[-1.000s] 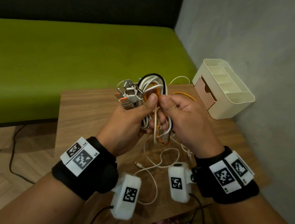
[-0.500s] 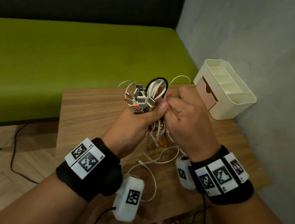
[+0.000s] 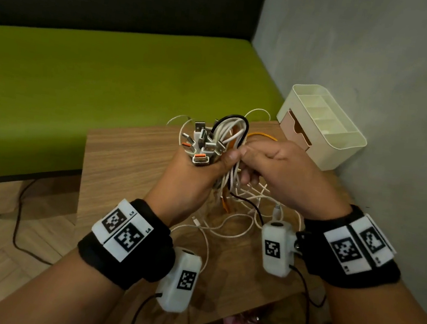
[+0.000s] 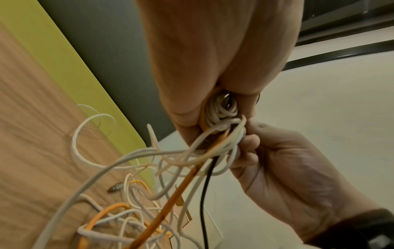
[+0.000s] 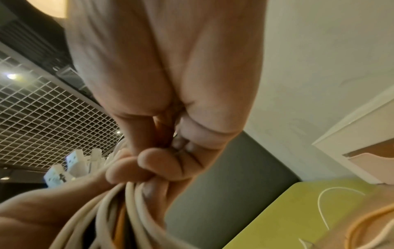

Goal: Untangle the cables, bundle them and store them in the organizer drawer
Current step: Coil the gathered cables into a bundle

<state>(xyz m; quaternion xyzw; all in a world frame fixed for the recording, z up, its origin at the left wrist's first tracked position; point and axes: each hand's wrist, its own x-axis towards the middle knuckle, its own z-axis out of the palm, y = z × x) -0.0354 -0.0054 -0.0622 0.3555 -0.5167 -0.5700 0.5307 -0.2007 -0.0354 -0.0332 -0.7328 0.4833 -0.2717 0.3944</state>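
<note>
The cables (image 3: pixel 230 134) above the left hand's (image 3: pixel 191 183) fingers are mostly white, with one black loop around them and one orange strand beside the right hand's (image 3: pixel 282 175) thumb. The plugs (image 3: pixel 203 144) over the left thumb are silver, and the nearest has an orange inside. Beyond the right fingers, the organizer (image 3: pixel 341 147) is cream and its drawer (image 3: pixel 294 129) is pale pink. The table (image 3: pixel 127 157) under both hands is brown wood grain. The wristbands (image 3: pixel 128 242) are black with white tags in black square patterns.
</note>
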